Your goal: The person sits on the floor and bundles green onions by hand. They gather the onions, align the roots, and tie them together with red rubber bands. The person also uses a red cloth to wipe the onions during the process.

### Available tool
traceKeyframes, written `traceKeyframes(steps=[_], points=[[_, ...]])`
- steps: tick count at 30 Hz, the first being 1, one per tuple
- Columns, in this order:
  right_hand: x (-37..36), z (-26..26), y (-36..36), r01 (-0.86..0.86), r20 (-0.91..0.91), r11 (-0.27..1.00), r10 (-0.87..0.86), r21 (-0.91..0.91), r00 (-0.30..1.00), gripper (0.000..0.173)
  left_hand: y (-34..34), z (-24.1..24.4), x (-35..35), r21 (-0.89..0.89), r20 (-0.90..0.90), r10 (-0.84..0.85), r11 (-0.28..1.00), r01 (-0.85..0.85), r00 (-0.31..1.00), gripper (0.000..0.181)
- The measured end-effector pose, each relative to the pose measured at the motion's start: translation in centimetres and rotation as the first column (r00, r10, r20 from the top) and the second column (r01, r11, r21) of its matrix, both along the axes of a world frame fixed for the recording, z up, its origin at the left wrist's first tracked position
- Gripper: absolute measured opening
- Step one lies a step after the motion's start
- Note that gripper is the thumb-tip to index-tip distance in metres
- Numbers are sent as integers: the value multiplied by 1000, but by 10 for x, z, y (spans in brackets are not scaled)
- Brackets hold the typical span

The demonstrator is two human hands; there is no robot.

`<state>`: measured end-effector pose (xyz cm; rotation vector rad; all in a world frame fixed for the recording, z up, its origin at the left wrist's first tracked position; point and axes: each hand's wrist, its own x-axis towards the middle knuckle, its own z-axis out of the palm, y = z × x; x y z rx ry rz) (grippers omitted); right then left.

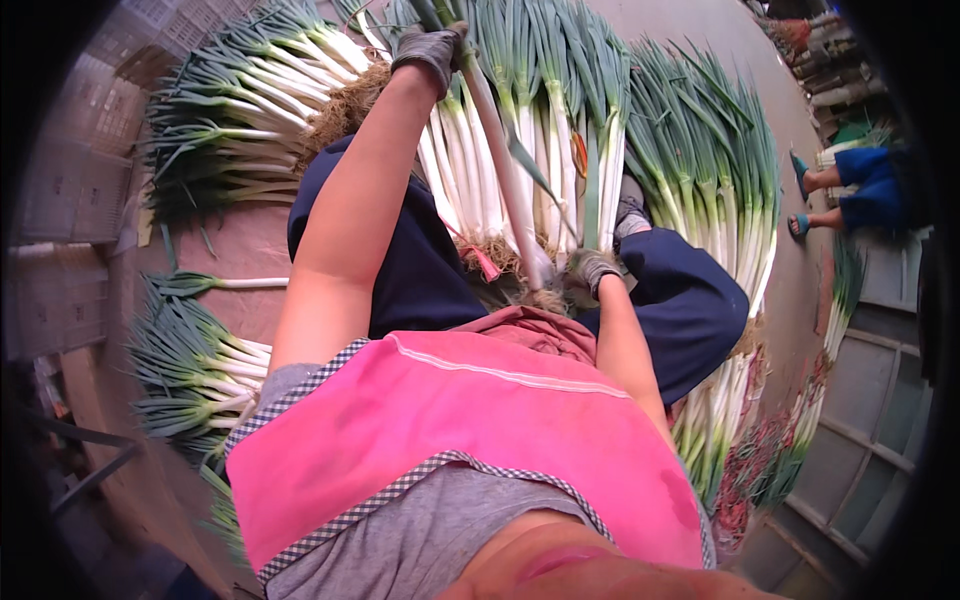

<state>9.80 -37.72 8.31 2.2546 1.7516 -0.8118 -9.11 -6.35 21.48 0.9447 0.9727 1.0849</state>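
My left hand (430, 52), in a grey work glove, grips one long green onion (495, 142) high up, where its white stalk turns green. The stalk slants down toward my lap, its roots near my apron's edge. At its lower end is my right hand (592, 268), also gloved, with curled fingers closed at the end of a green leaf strip (591, 195). A thinner strip of leaf (536, 169) hangs off the stalk toward this hand. Between my legs lies a row of green onions (465, 172), roots toward me, with a red ribbon (480, 259) at the roots.
More green onions lie in a pile to the left (247, 112), a lower left pile (202, 375) and a right pile (705, 157). Stacked plastic crates (67, 187) line the left side. At far right are another person's legs (832, 195). Red ties (735, 480) lie at lower right.
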Motion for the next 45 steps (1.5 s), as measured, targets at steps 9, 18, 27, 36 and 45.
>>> traceKeyframes(steps=[9, 18, 27, 36, 45], points=[[-33, 98, 103, 574, -776, 637, 59, 514, 629, 35, -52, 17, 26, -83, 336, -34, 994, 66, 941, 25], [-78, 128, 122, 307, -397, 434, 133, 847, 908, 25, -67, 26, 27, -141, 375, -142, 968, 207, 916, 23], [-60, 145, 115, 612, -979, 764, 159, 206, 130, 24, -78, 31, 32, -13, 505, -343, 915, 404, 792, 28], [-63, 155, 123, 647, -991, 751, 94, 133, 95, 32, -81, 35, 37, 94, 350, -464, 882, 462, 814, 28], [-79, 142, 125, 734, -789, 296, 153, 612, 596, 23, -80, 35, 37, 68, 377, -372, 925, 375, 849, 22]])
